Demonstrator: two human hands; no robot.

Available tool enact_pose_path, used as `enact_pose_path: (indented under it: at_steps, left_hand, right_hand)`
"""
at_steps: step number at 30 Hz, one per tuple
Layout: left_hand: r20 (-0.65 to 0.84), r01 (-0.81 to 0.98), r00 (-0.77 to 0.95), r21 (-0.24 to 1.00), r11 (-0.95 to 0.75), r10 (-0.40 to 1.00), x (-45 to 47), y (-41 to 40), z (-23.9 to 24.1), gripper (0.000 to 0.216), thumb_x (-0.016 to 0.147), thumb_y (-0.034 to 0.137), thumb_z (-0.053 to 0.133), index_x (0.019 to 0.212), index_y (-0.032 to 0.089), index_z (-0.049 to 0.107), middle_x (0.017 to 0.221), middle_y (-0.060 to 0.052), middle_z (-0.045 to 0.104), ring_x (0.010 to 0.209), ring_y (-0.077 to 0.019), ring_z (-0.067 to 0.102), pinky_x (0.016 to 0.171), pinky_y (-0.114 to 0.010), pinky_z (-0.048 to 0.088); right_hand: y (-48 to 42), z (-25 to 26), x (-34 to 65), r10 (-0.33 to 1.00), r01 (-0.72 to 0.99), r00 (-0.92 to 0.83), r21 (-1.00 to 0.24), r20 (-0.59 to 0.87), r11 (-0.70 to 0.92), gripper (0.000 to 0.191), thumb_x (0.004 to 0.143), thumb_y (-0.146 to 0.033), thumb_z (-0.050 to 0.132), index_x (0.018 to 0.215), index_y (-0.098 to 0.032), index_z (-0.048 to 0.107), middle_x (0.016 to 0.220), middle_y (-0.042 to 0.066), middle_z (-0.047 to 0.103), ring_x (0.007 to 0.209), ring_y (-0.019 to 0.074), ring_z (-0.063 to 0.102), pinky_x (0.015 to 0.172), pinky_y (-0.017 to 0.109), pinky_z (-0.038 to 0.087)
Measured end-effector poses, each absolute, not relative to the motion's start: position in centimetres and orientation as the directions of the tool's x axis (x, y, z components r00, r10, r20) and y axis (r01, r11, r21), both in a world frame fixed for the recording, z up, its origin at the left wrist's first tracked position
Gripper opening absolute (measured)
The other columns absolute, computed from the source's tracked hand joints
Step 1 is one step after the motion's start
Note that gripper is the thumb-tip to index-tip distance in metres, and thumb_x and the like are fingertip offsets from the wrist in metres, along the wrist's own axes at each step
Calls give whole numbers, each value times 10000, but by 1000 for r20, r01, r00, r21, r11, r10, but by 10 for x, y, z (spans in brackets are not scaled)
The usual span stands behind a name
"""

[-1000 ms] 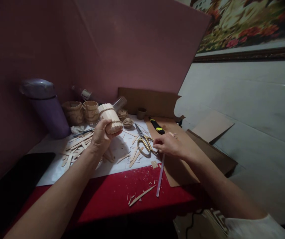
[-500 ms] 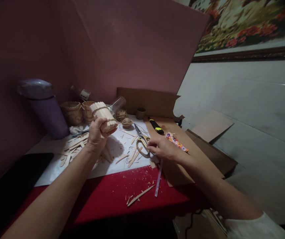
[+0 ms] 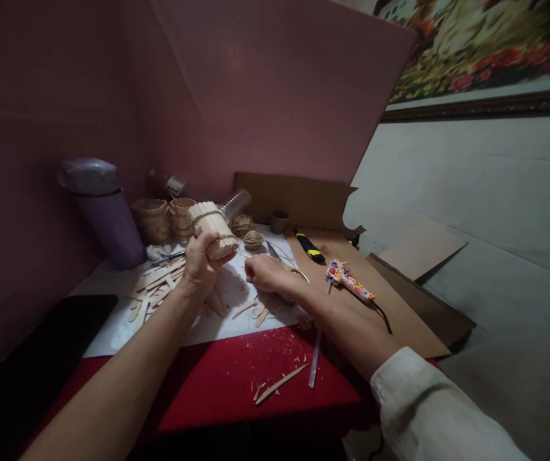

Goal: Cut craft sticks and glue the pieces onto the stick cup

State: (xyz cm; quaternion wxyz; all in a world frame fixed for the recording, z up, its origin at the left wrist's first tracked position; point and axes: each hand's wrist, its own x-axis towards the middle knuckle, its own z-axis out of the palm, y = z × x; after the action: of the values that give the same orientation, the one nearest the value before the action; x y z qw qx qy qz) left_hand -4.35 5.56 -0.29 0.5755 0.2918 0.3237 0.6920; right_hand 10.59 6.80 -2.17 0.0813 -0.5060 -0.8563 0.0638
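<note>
My left hand [image 3: 201,259] is closed round a small holder of upright wooden craft sticks [image 3: 212,224], bound with two bands of twine. It is held tilted above the table. To its right, my right hand [image 3: 266,273] has its fingers curled together; I cannot make out whether anything is between them. Under that hand and forearm lie scissors [image 3: 299,275] with gold handles, mostly covered. A ball of twine [image 3: 253,240] sits just beyond the right hand. Loose craft sticks [image 3: 159,285] are heaped on the white sheet left of the left hand.
A glue gun [image 3: 349,282] with a flowered pattern and a utility knife [image 3: 310,246] lie on brown cardboard [image 3: 390,314]. A glue stick [image 3: 315,362] and a stick sliver [image 3: 282,384] lie near the red cloth's front. A purple tumbler [image 3: 111,221] and two brown cups [image 3: 151,221] stand behind.
My right hand has moved left, from the scissors' handles toward the stick holder, and its forearm now crosses over the scissors. My left hand keeps its hold. The view has shifted slightly.
</note>
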Motion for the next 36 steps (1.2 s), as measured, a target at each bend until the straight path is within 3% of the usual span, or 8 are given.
enact_pose_path:
  at_steps: [4,7,8,11,13,16,22,36]
  left_hand:
    - [40,-570,-191,809,-144,981,-41,51,0,388,598,235,653,966,149,567,749,-25,653,642,-178,649,626,-347,572]
    - [34,-573,-131,813,-103,991,-38,48,1,370,611,229,646,963,134,583,766,-38,659,632,-171,637,618,-346,574]
    - [32,-571,-100,817,-83,994,-37,47,1,366,613,227,644,961,127,590,773,-45,663,629,-171,635,614,-350,575]
    - [24,-557,-6,830,-23,1000,-33,43,-1,360,625,232,642,962,107,609,785,-66,672,629,-182,637,604,-363,576]
    - [32,-542,55,841,3,998,-29,39,-3,364,643,244,644,978,105,617,801,-79,679,650,-193,642,607,-372,578]
    - [45,-509,145,860,35,988,-24,34,-5,375,661,239,648,1015,115,622,853,-95,689,692,-204,647,621,-383,583]
    - [51,-480,288,872,98,956,-20,32,-10,399,671,216,639,1065,157,610,911,-98,689,712,-211,651,610,-369,581]
    - [51,-430,289,899,82,956,-14,29,-12,420,675,208,624,1092,169,590,967,-91,672,756,-204,640,635,-378,584]
  right_hand:
    - [66,-15,114,891,855,-439,-252,116,454,100,791,-148,611,872,-163,667,872,101,718,770,211,619,629,280,375]
    - [61,-4,124,903,844,-348,-334,252,419,166,866,-132,481,952,-159,620,888,86,707,783,177,617,668,273,406]
    - [59,0,128,894,802,-310,-416,323,428,162,867,-136,466,937,-165,609,886,71,702,796,164,620,690,267,421]
    - [54,10,135,866,378,-158,-781,475,497,70,796,-176,538,834,-182,596,787,22,679,748,147,628,660,254,450]
    - [50,14,138,870,135,-123,-860,478,491,60,742,-208,598,797,-186,613,738,2,665,702,138,616,621,250,450]
    - [43,18,141,871,55,-121,-873,476,485,65,702,-232,655,749,-188,650,699,-16,641,644,112,563,598,247,436]
    - [35,12,144,897,57,-144,-902,417,428,59,700,-227,664,734,-184,685,650,-26,611,571,86,482,544,242,384]
    - [37,0,138,945,-77,-84,-948,316,310,125,597,-232,705,700,-172,666,622,-27,615,542,85,498,542,238,427]
